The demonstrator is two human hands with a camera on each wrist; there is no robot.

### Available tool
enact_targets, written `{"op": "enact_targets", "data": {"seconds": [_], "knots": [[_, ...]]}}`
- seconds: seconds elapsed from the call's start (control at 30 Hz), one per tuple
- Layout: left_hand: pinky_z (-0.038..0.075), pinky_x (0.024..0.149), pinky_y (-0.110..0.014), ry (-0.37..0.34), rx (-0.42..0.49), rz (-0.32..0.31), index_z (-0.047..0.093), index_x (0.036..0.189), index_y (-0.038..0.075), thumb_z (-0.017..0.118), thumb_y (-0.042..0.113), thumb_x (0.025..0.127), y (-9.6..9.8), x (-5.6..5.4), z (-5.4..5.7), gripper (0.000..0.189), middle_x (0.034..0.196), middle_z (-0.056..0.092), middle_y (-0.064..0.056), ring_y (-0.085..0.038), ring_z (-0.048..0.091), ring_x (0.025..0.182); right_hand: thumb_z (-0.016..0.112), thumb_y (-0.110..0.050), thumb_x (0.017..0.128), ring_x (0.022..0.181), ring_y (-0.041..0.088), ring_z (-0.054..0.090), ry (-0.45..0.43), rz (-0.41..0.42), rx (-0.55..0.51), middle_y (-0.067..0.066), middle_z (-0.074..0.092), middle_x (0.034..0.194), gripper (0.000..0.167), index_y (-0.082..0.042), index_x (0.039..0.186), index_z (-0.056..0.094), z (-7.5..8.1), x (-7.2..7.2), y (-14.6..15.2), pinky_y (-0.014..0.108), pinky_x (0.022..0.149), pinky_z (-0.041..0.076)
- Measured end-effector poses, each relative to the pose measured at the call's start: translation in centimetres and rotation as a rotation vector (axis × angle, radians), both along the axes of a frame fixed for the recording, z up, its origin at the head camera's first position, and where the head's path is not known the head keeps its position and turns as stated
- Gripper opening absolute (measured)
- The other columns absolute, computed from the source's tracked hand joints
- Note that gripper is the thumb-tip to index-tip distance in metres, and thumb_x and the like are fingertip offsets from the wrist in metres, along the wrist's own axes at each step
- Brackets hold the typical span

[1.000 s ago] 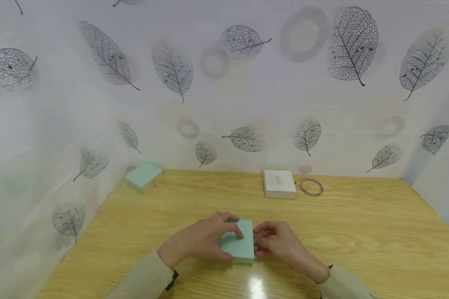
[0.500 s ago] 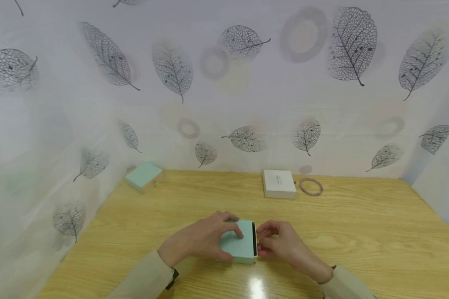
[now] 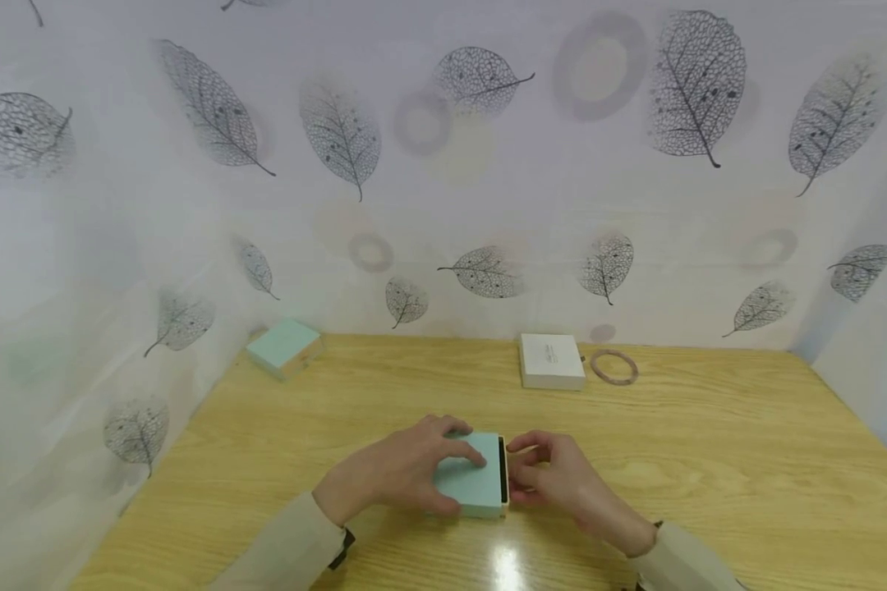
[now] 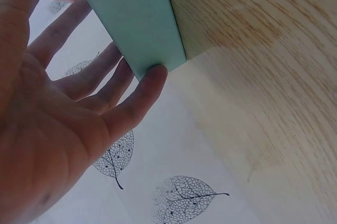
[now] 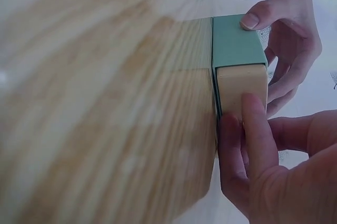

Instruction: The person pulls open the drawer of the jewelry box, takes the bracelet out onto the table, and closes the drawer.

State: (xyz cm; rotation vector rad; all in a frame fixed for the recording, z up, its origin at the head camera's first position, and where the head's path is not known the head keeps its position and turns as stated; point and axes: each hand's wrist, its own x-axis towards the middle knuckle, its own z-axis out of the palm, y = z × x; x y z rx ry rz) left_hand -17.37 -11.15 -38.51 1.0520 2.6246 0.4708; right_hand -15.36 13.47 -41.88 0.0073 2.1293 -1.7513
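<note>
A mint-green drawer box lies on the wooden table. My left hand grips it from the left, thumb along the near side and a finger on the lid. The left wrist view shows the little finger against the box's green side. From the right end, a cream inner drawer sticks out a little, with a narrow dark strip of its inside showing. My right hand pinches at the drawer's end, fingertips right at the cream face; what lies between them is hidden.
Another mint-green box stands at the table's back left corner. Toward the back right are a white box with small print and a pinkish-brown bangle. A leaf-patterned curtain borders the table behind and at both sides.
The cream drawer has slid slightly out of the green box to the right, baring a dark strip. My right hand has shifted a little right with it; my left hand holds its place.
</note>
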Motion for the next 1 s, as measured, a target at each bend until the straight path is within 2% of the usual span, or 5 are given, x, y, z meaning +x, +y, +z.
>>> {"op": "enact_targets", "data": {"seconds": [0.23,0.77,1.0], "knots": [[0.054,0.102,-0.040,-0.020,-0.005,0.009,0.066,0.133,0.038,0.083,0.041,0.083,0.07,-0.04,0.16,0.053,0.156,0.046,-0.003,-0.023,0.050,0.133,0.064,0.007,0.093,0.077,0.017,0.071,0.018,0.030,0.011,0.015,0.065,0.095,0.030,0.009,0.122,0.057,0.11,0.03,0.02,0.032,0.070,0.064],[0.053,0.105,-0.041,-0.020,-0.017,0.014,0.066,0.132,0.039,0.084,0.042,0.082,0.17,0.10,0.22,0.054,0.156,0.046,-0.003,-0.023,0.049,0.135,0.057,0.012,0.094,0.077,0.019,0.069,0.028,0.022,0.011,0.015,0.060,0.094,0.037,0.010,0.130,0.054,0.17,0.46,0.48,0.033,0.069,0.064],[0.053,0.105,-0.041,-0.013,-0.015,0.017,0.066,0.132,0.039,0.084,0.042,0.081,0.16,0.12,0.20,0.054,0.156,0.046,-0.003,-0.024,0.050,0.135,0.060,0.015,0.091,0.076,0.019,0.069,0.033,0.004,0.024,0.018,0.060,0.096,0.039,0.009,0.130,0.055,0.17,0.53,0.69,0.034,0.068,0.064]]}}
